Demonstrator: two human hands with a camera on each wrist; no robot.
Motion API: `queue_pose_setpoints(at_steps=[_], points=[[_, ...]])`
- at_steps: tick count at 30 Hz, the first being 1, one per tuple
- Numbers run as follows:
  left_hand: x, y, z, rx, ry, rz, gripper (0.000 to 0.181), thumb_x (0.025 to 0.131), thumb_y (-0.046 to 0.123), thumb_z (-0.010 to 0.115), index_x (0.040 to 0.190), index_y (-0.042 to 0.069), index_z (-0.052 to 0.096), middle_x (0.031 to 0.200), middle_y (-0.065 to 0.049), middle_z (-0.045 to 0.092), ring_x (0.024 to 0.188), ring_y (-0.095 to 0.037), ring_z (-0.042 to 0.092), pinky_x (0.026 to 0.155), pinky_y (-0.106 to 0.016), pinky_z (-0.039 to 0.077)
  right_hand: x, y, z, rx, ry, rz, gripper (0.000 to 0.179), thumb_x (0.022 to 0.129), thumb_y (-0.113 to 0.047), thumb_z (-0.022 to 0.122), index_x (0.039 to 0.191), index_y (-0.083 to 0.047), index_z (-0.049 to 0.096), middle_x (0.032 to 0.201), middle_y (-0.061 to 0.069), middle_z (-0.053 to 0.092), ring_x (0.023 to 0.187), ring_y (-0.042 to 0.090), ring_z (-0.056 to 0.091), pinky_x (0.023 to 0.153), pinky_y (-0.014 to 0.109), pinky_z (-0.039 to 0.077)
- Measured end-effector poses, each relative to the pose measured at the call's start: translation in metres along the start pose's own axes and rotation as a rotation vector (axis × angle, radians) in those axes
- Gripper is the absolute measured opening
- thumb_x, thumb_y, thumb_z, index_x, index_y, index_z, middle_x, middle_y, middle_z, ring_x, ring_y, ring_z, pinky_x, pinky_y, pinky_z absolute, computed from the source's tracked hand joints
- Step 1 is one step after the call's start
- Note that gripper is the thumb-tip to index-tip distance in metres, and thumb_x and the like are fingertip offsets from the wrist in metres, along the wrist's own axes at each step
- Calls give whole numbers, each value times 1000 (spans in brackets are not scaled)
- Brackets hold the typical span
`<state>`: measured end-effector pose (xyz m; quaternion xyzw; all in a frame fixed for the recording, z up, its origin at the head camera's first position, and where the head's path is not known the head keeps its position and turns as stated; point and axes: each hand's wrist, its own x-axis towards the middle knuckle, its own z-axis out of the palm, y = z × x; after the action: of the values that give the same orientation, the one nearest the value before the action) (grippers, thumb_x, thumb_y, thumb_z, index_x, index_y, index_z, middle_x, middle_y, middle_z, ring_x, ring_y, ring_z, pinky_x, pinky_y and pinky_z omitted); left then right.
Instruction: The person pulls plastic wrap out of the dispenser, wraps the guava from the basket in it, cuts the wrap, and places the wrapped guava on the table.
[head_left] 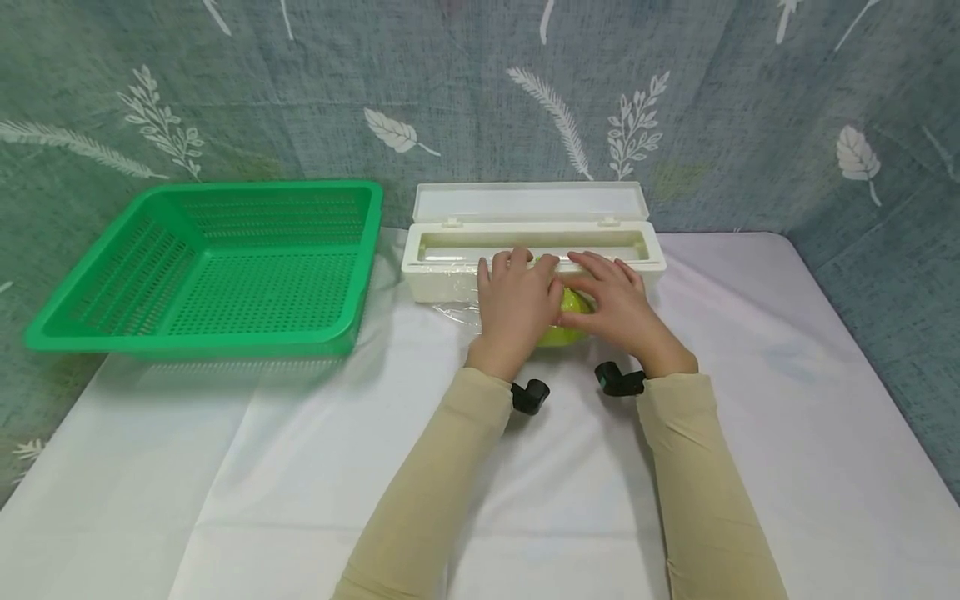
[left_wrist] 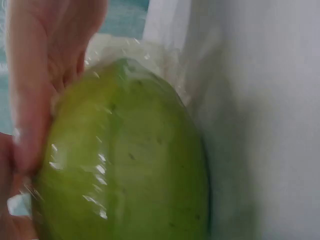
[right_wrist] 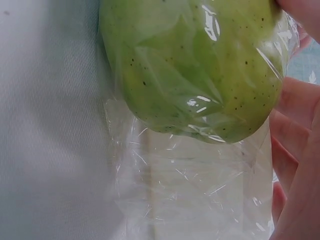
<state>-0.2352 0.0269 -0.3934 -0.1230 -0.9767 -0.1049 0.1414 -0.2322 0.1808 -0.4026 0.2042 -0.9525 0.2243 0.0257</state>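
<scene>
Right of the basket (head_left: 187, 342), fruit (left_wrist: 125, 150) lies before the box (head_left: 442, 288)

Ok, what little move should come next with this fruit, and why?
I'd probably smooth the loose cling film in against the green fruit. Glossy film lies over its skin, but the right wrist view shows slack, crinkled film reaching past one end. The left hand and right hand are both right at the fruit, so that seems an easy reach.
</scene>
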Motion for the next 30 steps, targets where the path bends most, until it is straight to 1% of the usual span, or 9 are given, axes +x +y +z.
queue_pose_setpoints(at_steps=[2, 5, 11, 16, 21, 25, 30], points=[[-2, 3, -2, 36, -37, -14, 35, 89, 43, 43, 121, 31, 53, 120, -3, 49, 114, -27, 39, 97, -57, 19, 0, 0, 0, -1, 6, -2, 62, 72, -58, 61, 121, -20, 57, 143, 0, 27, 133, 19, 14, 102, 48, 3], [-4, 5, -5, 66, -62, -26, 38, 89, 45, 42, 124, 32, 51, 121, -5, 49, 115, -28, 39, 96, -59, 18, 0, 0, 1, 3, 18, -5, 59, 73, -57, 62, 119, -19, 59, 142, 0, 28, 132, 19, 15, 102, 48, 3], [-5, 4, -7, 82, -63, -14, 39, 90, 46, 40, 125, 33, 51, 122, -6, 48, 113, -26, 42, 95, -59, 21, 0, -1, 1, 2, 17, -3, 59, 73, -57, 61, 118, -19, 59, 142, 0, 28, 132, 20, 15, 102, 48, 3], [-4, 2, -9, 55, -53, 5, 38, 90, 44, 42, 124, 30, 52, 122, -8, 49, 113, -25, 44, 96, -56, 24, 0, -1, 1, -4, 28, -5, 57, 74, -55, 63, 117, -18, 60, 142, 0, 29, 132, 20, 16, 102, 47, 4], [-4, 0, -10, 28, -54, 8, 38, 90, 43, 43, 123, 27, 54, 122, -8, 49, 113, -25, 46, 96, -55, 25, 0, -1, 0, 0, 21, 3, 59, 74, -56, 62, 118, -17, 59, 142, 0, 28, 132, 20, 15, 102, 47, 4], [-3, -2, -10, 17, -59, 8, 37, 92, 41, 39, 123, 27, 54, 123, -7, 50, 113, -24, 46, 97, -54, 25, -1, -1, 1, 2, 17, 10, 64, 73, -58, 61, 120, -16, 57, 143, -1, 27, 132, 19, 15, 102, 47, 4], [-3, -5, -11, 13, -37, -2, 35, 94, 39, 35, 120, 30, 57, 122, -5, 51, 110, -22, 48, 96, -51, 26, -1, -2, 2, 6, 27, 6, 68, 70, -60, 62, 120, -14, 57, 142, -1, 29, 132, 18, 16, 102, 46, 5]])
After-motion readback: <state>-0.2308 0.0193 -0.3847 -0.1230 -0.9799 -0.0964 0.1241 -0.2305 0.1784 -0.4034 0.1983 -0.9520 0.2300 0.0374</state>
